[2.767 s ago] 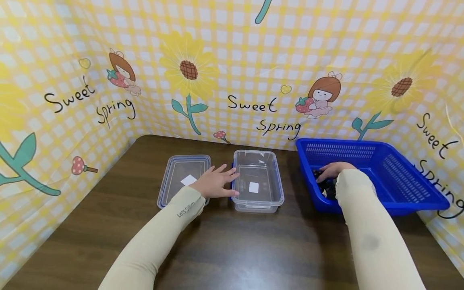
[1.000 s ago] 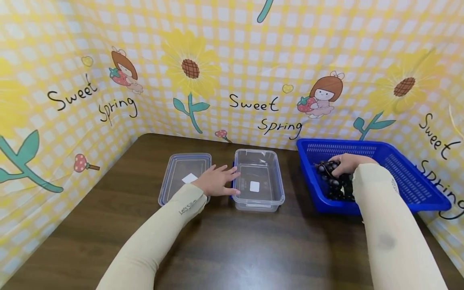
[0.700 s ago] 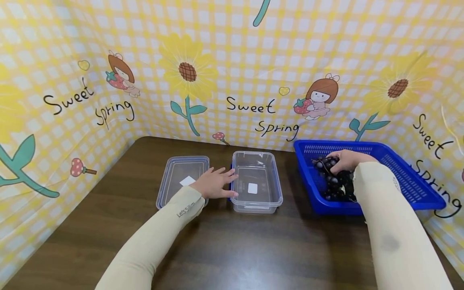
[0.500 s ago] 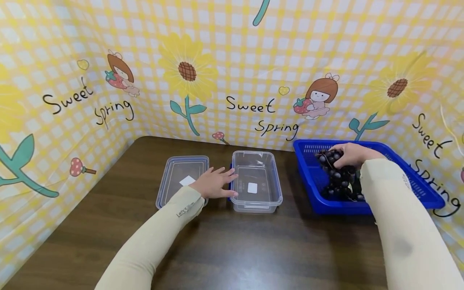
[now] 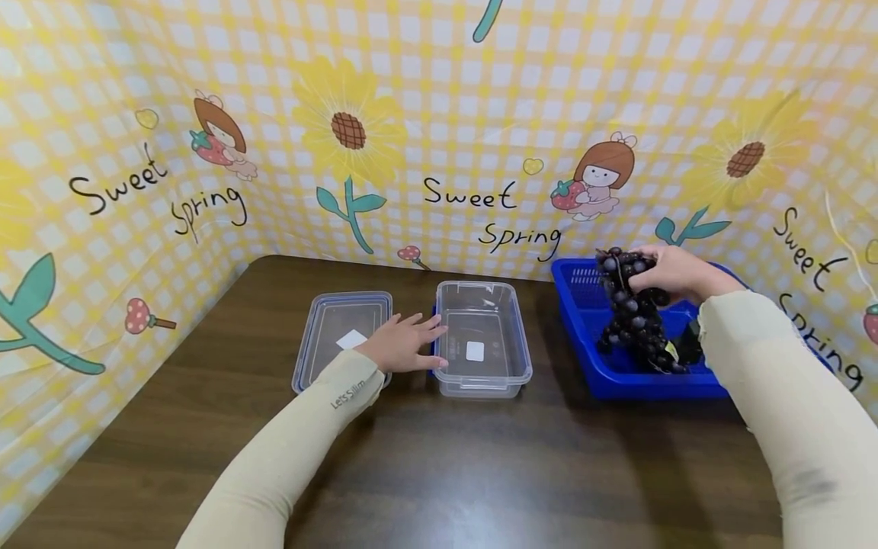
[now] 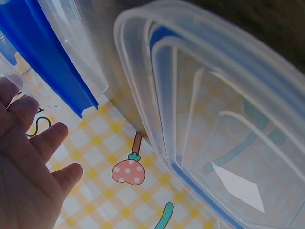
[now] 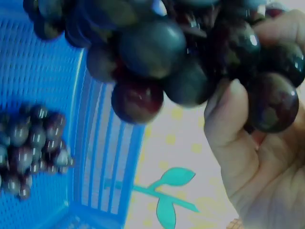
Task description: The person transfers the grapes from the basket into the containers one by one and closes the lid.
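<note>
My right hand [image 5: 679,276] grips a bunch of dark grapes [image 5: 627,293] near its top, thumb and fingers pressed round it. The bunch hangs over the blue basket [image 5: 597,381], its lower end down inside the walls. In the right wrist view, the held grapes [image 7: 152,47] are close to the camera, and another bunch of dark grapes [image 7: 31,148] lies in the basket. My left hand [image 5: 401,345] has its fingers spread, fingertips at the left rim of the clear plastic container [image 5: 473,324], which has nothing in it. The left wrist view shows the loosely spread fingers [image 6: 50,138].
A clear lid [image 5: 343,320] with a blue seal lies left of the container, partly under my left wrist. Blue latches [image 6: 52,62] hang at the container's side. A dark thing with a yellowish patch [image 5: 686,343] sits in the basket. A patterned cloth [image 5: 466,114] hangs behind the brown table [image 5: 446,465].
My right hand has gone from reaching down into the basket to lifting the bunch of grapes upward, above the basket's rim. The left hand stays at the container's edge.
</note>
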The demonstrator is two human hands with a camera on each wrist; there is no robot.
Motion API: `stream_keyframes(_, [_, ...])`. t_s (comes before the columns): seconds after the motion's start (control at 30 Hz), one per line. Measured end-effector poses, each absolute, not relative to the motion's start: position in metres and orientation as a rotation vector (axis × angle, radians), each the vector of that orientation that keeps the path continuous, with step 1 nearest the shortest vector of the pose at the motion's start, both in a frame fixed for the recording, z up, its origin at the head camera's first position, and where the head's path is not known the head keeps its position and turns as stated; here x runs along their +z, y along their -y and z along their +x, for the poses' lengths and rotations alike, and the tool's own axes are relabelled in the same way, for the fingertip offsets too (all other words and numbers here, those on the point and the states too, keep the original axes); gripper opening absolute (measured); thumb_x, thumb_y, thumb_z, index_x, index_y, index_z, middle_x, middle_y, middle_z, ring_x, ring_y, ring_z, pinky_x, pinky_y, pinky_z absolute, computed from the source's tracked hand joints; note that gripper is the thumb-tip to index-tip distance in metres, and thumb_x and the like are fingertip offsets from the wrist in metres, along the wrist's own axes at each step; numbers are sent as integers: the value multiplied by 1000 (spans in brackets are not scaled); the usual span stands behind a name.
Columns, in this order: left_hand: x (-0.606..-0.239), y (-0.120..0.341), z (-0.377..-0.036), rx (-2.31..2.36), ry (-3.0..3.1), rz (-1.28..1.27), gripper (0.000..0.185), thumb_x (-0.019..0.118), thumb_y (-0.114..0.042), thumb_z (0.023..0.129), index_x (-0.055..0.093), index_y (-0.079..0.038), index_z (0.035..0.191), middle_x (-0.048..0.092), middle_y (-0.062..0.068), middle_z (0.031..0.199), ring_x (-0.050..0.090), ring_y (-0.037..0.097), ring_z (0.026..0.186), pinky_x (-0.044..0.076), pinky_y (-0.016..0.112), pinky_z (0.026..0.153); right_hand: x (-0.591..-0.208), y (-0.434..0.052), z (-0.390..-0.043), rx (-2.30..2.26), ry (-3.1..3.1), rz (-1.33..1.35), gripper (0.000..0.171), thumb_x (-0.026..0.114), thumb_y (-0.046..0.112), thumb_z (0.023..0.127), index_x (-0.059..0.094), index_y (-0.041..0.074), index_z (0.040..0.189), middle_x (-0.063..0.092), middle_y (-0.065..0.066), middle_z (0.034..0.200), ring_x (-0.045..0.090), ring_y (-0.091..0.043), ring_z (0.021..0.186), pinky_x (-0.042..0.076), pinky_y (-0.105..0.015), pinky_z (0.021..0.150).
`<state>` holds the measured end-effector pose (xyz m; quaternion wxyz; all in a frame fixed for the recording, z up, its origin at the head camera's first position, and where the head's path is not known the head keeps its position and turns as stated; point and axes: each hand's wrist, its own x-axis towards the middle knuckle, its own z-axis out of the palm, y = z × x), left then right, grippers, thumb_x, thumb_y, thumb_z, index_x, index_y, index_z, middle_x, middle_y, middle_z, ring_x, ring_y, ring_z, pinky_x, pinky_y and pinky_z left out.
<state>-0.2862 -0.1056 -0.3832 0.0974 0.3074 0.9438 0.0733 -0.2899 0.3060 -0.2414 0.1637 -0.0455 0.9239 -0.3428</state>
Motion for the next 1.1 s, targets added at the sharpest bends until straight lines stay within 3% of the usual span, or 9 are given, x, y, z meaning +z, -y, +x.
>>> stream_keyframes(0.07, [-382, 106, -286, 210, -2792, 904, 73, 51, -58, 91, 35, -17, 150, 22, 5, 157, 20, 36, 142, 9, 60, 111, -239, -303, -289, -1056, -2621, -78, 78, 59, 16, 90, 14, -3, 151, 31, -30, 135, 46, -32, 97, 52, -43, 68])
stream_keyframes(0.13, [-381, 105, -286, 203, -2789, 900, 74, 51, -58, 91, 35, -17, 150, 22, 5, 157, 20, 36, 142, 9, 60, 112, -238, -298, -288, -1126, -2605, -20, 81, 59, 16, 88, 12, -1, 152, 46, -19, 105, 45, -23, 78, 52, -39, 66])
stream_keyframes(0.27, [-381, 105, -286, 201, -2790, 901, 73, 51, -58, 91, 35, -17, 150, 23, 5, 157, 20, 37, 142, 9, 60, 111, -238, -291, -288, -1182, -2579, 40, 84, 60, 17, 87, 10, 0, 152, 41, 2, 72, 33, -12, 58, 51, -34, 64])
stream_keyframes(0.33, [-382, 105, -287, 202, -2792, 905, 73, 51, -58, 91, 35, -17, 150, 23, 5, 156, 21, 37, 142, 10, 60, 111, -237, -288, -287, -1198, -2566, 48, 81, 60, 17, 87, 16, 1, 152, 45, 0, 79, 38, -14, 64, 50, -33, 64])
stream_keyframes(0.4, [-383, 105, -288, 202, -2795, 909, 73, 50, -59, 91, 36, -17, 149, 23, 5, 156, 21, 37, 142, 10, 61, 111, -236, -284, -287, -1203, -2571, 56, 79, 60, 17, 86, 19, 1, 151, 49, -12, 107, 43, -19, 77, 49, -34, 64])
stream_keyframes(0.5, [-384, 105, -288, 203, -2797, 914, 74, 50, -59, 91, 35, -17, 150, 23, 5, 156, 21, 37, 142, 11, 61, 111, -231, -277, -286, -1203, -2580, 64, 78, 59, 18, 86, 20, 2, 151, 27, -22, 140, 41, -25, 94, 49, -34, 66])
stream_keyframes(0.57, [-384, 106, -288, 207, -2796, 918, 74, 50, -59, 91, 35, -16, 149, 23, 5, 156, 21, 37, 142, 11, 61, 111, -228, -273, -285, -1202, -2582, 62, 81, 59, 19, 86, 16, 3, 153, 23, -24, 145, 42, -27, 94, 48, -34, 66])
stream_keyframes(0.83, [-380, 105, -287, 207, -2791, 928, 73, 50, -58, 92, 35, -15, 150, 23, 6, 156, 21, 38, 142, 11, 60, 111, -224, -254, -285, -1189, -2575, 28, 85, 60, 18, 85, 12, 5, 154, 20, -25, 150, 37, -33, 114, 50, -35, 71])
stream_keyframes(1.1, [-380, 106, -286, 202, -2789, 927, 73, 50, -58, 92, 35, -15, 149, 23, 6, 156, 21, 38, 142, 11, 61, 111, -220, -232, -287, -1210, -2579, -63, 69, 59, 16, 85, 30, 5, 146, 39, -20, 128, 45, -24, 89, 47, -32, 62])
